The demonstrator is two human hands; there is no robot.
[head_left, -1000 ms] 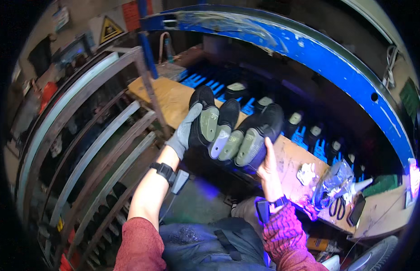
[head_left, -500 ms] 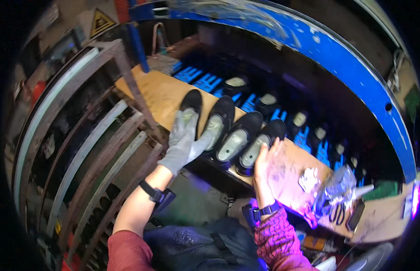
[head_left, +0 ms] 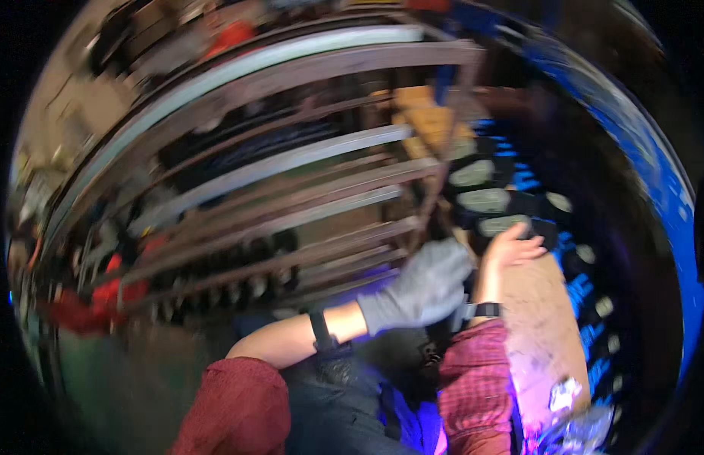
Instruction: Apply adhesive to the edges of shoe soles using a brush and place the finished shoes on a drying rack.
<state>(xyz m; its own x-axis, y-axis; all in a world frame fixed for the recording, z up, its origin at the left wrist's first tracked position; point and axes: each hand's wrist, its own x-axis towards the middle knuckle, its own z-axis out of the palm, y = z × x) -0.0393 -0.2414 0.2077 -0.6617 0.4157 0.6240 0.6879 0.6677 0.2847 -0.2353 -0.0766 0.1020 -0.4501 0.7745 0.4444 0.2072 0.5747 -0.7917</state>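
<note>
Several black shoes with pale insoles sit side by side on a wooden board [head_left: 530, 303]. The nearest shoe [head_left: 503, 226] lies beside my right hand [head_left: 513, 249], which is bare, its fingers stretched out along the shoe's side. Another shoe [head_left: 484, 201] and a farther shoe [head_left: 473, 174] follow in the row. My left hand [head_left: 424, 288], in a grey glove, hovers left of the board, apart from the shoes. Blur smears its fingers, and I see nothing plainly held in it.
A metal rack [head_left: 306, 171] with several bars fills the left, with rows of dark shoes on its lower part. Right of the board, more shoes [head_left: 585, 254] stand among blue holders [head_left: 583, 288] beneath a curved blue frame [head_left: 647, 152]. Crumpled plastic [head_left: 587, 428] lies at the near end.
The view has swung left, so the rack now takes up the middle. My gloved left hand has come off the shoes and moved back toward me; my right hand stays beside the end shoe.
</note>
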